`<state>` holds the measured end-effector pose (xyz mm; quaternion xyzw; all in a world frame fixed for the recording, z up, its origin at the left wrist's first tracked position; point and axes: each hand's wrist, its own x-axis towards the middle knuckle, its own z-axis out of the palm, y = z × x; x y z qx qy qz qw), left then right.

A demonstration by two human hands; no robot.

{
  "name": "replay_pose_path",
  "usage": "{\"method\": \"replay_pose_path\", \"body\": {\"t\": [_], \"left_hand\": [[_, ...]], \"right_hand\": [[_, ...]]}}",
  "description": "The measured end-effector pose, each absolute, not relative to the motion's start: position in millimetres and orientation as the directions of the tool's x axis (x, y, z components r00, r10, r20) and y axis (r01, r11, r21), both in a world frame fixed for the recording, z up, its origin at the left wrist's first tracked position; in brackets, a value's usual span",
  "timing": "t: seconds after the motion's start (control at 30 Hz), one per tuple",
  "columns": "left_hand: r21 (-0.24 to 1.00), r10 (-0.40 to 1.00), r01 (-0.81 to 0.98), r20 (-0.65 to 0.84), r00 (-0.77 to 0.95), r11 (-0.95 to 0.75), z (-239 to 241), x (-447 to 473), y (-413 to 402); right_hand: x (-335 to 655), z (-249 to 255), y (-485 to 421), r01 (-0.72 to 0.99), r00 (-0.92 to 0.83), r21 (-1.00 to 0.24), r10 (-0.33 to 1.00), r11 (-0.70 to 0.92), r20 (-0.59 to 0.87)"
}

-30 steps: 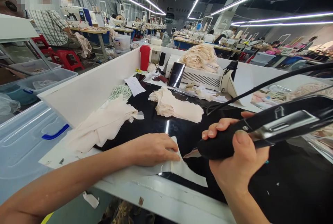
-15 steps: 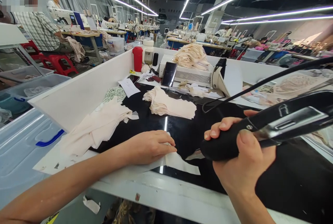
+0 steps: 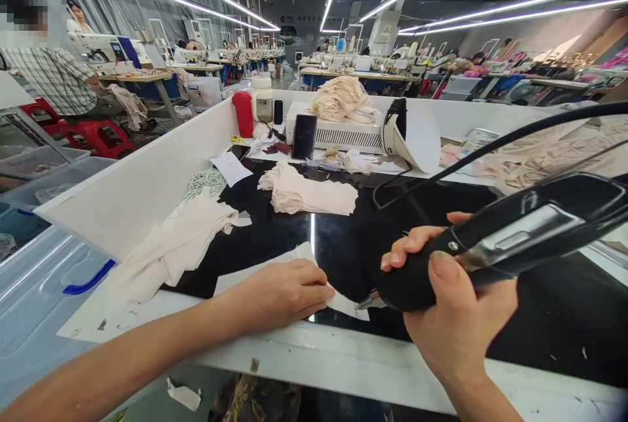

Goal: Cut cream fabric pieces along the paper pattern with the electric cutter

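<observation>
My left hand (image 3: 292, 291) rests on a thin pale fabric strip (image 3: 346, 303) on the black work surface (image 3: 338, 245), its fingers closed and pressed together at the strip's edge. Part of that strip is hidden under the hand. My right hand (image 3: 456, 298) grips a black corded hand tool (image 3: 532, 229) with silver trim. The tool's pointed metal tip (image 3: 370, 301) meets the right end of the strip. Beyond the hands lies a stack of cream fabric pieces (image 3: 309, 190). A looser heap of cream pieces (image 3: 181, 239) is left of my left hand.
White side walls (image 3: 132, 180) border the table. At the back stand a red cup (image 3: 242, 114), a phone (image 3: 305, 137) and a white vented box (image 3: 348, 137) with fabric on top. The tool's black cord (image 3: 471, 160) arcs over the right side. A seated person (image 3: 49, 75) is at far left.
The tool's metal tip has come down and left onto the strip's right end. More of the pale fabric shows behind my left hand. The whole view has shifted slightly.
</observation>
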<state>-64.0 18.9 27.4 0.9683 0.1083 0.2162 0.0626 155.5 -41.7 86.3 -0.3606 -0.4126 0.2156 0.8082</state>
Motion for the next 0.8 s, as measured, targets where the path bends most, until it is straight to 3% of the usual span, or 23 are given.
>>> {"method": "replay_pose_path", "body": {"t": [0.8], "left_hand": [[0.134,0.216,0.175,0.419,0.882,-0.975,26.5,-66.4,15.6]], "right_hand": [[142.0,87.9,-19.9,-0.144,0.525,-0.748,0.691,0.648,0.497]]}}
